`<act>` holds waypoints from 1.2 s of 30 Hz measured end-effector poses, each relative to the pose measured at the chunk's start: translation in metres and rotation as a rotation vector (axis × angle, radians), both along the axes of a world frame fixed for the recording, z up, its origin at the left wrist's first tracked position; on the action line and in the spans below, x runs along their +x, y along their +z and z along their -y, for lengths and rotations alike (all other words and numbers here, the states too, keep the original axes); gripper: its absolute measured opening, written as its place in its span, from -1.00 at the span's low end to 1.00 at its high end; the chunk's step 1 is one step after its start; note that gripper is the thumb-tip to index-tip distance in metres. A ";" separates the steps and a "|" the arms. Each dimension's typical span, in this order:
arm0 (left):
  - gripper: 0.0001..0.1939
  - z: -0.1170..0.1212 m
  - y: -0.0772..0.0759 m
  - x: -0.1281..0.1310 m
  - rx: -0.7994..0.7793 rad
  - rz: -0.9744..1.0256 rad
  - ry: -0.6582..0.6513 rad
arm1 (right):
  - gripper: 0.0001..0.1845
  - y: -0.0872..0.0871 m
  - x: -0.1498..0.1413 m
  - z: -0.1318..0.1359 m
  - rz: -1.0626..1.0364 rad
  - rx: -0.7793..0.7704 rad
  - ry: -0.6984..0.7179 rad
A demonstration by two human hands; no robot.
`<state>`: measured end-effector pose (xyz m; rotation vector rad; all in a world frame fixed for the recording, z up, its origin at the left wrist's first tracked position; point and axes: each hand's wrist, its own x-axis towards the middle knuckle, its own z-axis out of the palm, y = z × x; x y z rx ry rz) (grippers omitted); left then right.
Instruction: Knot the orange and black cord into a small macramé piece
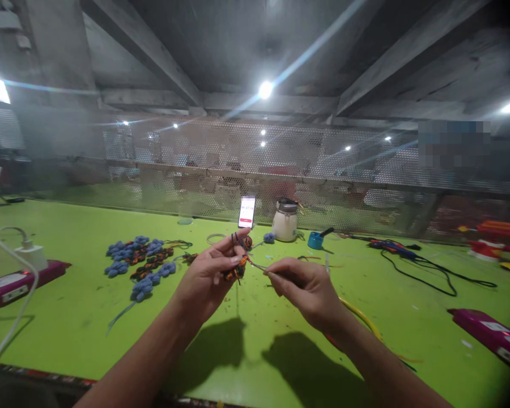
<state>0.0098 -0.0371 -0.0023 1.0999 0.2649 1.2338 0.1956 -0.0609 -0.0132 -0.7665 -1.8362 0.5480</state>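
Note:
My left hand is closed, pinching a small knotted cord piece in black and orange between thumb and fingers. A dark cord loops around one of its raised fingers. Off to the right, my right hand pinches a thin dark strand that runs to the knotted piece; whether it is cord or a thin tool I cannot tell. Both hands are above the green table. On the left lie several blue knotted cord pieces among black and orange ones. Another blue knotted piece rests behind my hands.
A phone stands upright at the back, beside a pale jar with a dark lid. A blue pot sits to their right. Magenta power strips flank the green table. Black cables lie right; perforated metal panels stand behind.

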 end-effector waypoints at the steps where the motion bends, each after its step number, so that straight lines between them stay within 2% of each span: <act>1: -0.52 0.000 0.000 0.000 0.005 -0.030 0.013 | -0.88 0.000 0.000 0.000 -0.048 -0.068 0.040; 4: -0.58 0.001 -0.002 0.002 0.054 -0.174 0.073 | -0.86 0.000 -0.002 0.000 -0.196 -0.229 0.150; 7: -0.61 0.001 -0.004 0.005 0.172 -0.350 0.125 | -0.84 0.001 -0.003 -0.002 -0.256 -0.277 0.164; 13: -0.39 0.008 -0.005 0.013 0.451 -0.631 0.269 | -0.81 0.002 -0.002 -0.007 -0.171 -0.367 0.128; 17: -0.39 0.012 -0.006 0.016 0.575 -0.692 0.347 | -0.79 0.000 -0.002 -0.010 -0.222 -0.449 0.119; 22: -0.42 0.011 -0.014 0.018 0.723 -0.684 0.557 | -0.78 -0.005 -0.010 -0.009 -0.470 -0.561 0.192; 24: -0.38 0.010 -0.014 0.019 0.660 -0.607 0.536 | -0.80 -0.006 -0.013 -0.007 -0.543 -0.552 0.214; 28: -0.28 0.010 -0.008 0.016 0.328 -0.389 0.210 | -0.85 -0.006 -0.013 -0.004 -0.451 -0.376 0.159; 30: -0.31 0.008 -0.004 0.012 0.217 -0.281 0.109 | -0.86 -0.004 -0.009 -0.004 -0.332 -0.254 0.082; 36: -0.43 0.005 0.002 0.000 0.078 -0.065 0.013 | -0.90 -0.001 0.004 -0.005 -0.006 0.105 -0.112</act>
